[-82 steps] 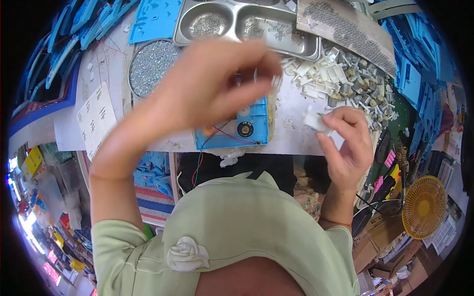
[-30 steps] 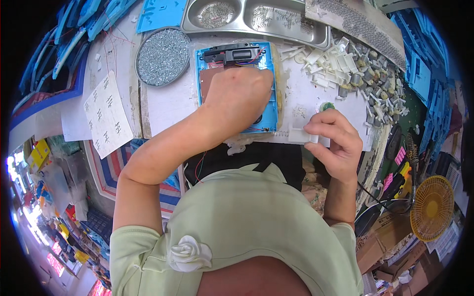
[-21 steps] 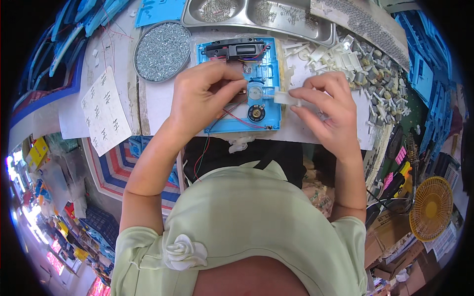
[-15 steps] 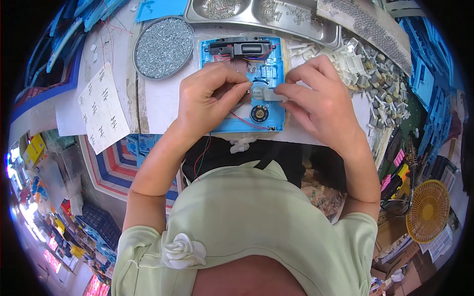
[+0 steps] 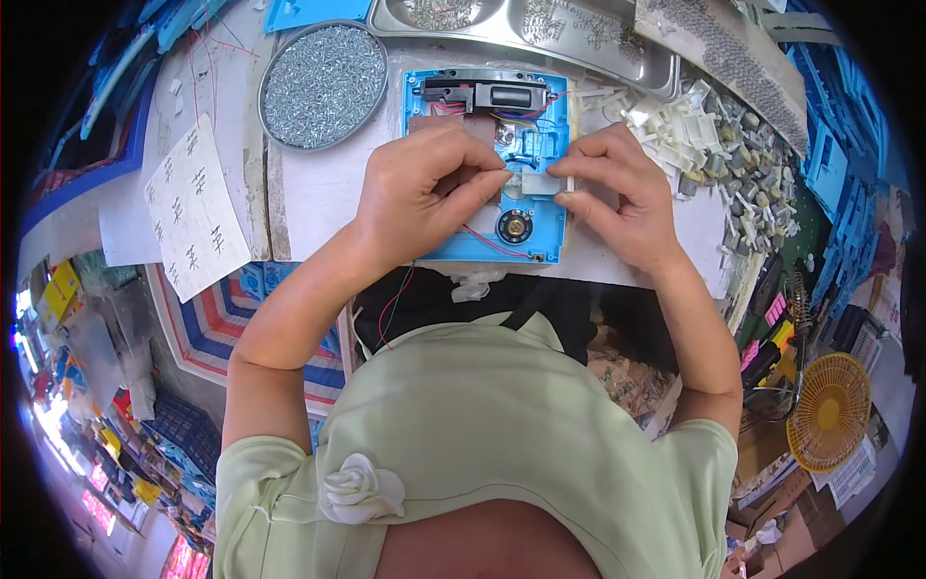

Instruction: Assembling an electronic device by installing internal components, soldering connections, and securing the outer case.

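A blue plastic housing (image 5: 552,220) lies on the table in front of me, with a black mechanism (image 5: 506,96), a round speaker (image 5: 514,227) and loose wires inside. Over its right side is a small white plastic piece (image 5: 540,184). The thumb and fingers of my right hand (image 5: 622,193) close on this piece's right end. My left hand (image 5: 424,188) reaches over the housing's left side, thumb and forefinger pinched together near the piece's left end. What that pinch holds, if anything, is too small to make out.
A round tray of screws (image 5: 323,87) stands at the far left, beside a paper sheet with handwriting (image 5: 198,212). Behind the housing is a metal tray (image 5: 502,24) with small parts. White plastic pieces (image 5: 680,125) and grey parts (image 5: 743,159) are heaped at the right.
My right fingers have come closer together on the white piece, which sits lower against the housing. My left pinch has shifted slightly right. The whole scene has drifted a little with the camera.
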Available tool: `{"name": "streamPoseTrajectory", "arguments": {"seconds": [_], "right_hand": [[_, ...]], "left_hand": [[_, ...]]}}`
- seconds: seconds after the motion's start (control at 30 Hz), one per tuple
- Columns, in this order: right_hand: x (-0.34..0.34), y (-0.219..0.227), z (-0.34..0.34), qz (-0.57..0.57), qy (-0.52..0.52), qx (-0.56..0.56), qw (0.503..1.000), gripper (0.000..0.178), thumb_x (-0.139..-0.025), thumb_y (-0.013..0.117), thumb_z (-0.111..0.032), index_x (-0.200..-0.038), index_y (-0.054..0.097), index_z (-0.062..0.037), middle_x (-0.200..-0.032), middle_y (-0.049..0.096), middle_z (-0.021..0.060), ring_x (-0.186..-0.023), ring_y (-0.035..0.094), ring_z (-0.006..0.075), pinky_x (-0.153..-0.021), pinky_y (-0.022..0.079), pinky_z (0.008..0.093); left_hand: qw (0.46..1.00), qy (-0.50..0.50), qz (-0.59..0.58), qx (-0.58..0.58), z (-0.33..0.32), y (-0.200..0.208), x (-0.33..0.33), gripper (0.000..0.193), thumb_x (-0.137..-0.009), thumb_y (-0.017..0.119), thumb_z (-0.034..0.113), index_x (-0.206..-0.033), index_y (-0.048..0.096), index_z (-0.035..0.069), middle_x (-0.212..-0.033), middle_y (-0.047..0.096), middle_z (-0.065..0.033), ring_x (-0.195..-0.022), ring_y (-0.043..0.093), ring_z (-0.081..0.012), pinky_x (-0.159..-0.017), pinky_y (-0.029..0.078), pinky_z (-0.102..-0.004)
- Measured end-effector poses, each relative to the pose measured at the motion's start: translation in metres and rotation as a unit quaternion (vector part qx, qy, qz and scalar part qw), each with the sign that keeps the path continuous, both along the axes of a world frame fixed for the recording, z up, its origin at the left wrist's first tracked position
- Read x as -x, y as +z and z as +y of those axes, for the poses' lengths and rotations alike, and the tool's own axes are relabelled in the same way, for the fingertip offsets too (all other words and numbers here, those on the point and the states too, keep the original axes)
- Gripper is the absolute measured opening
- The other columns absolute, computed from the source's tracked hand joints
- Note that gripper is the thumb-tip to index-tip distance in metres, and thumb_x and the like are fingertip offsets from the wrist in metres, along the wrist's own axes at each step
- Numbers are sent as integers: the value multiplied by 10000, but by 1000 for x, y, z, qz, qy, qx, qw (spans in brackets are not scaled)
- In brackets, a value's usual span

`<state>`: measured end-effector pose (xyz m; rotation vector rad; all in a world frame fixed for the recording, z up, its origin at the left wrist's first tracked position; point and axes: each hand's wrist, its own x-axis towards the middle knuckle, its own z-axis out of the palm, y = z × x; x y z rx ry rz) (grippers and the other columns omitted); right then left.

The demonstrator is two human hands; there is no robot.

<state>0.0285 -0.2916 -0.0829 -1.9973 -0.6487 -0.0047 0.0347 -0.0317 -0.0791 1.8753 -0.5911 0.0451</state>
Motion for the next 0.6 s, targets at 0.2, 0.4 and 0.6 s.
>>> {"name": "streamPoseTrajectory", "arguments": {"seconds": [0.2,0.4,0.6], "right_hand": [[4,2,1,6,-1,10,1000,269,-772,834,-107,-1037,791,-89,-980,693,54,-902,599,229,-793,496,346],[-8,8,-3,-1,61,23,998,283,-765,837,-96,-1042,784,-90,-997,704,54,-906,605,226,-792,504,349],[1,-1,0,40,9,-9,999,266,-769,835,-78,-1031,793,-86,-1016,711,51,-926,616,228,-800,505,342]], "left_hand": [[1000,9,-4,2,-2,-1,0,105,-842,804,29,-884,707,36,-734,654,-52,-581,590,-131,-520,440,-274],[1000,24,-4,6,-2,-3,1,102,-839,803,29,-879,710,40,-730,658,-49,-582,592,-131,-521,438,-276],[1000,22,1,-3,-3,-3,-1,89,-849,798,29,-872,712,39,-734,666,-48,-583,600,-127,-523,444,-270]]}}
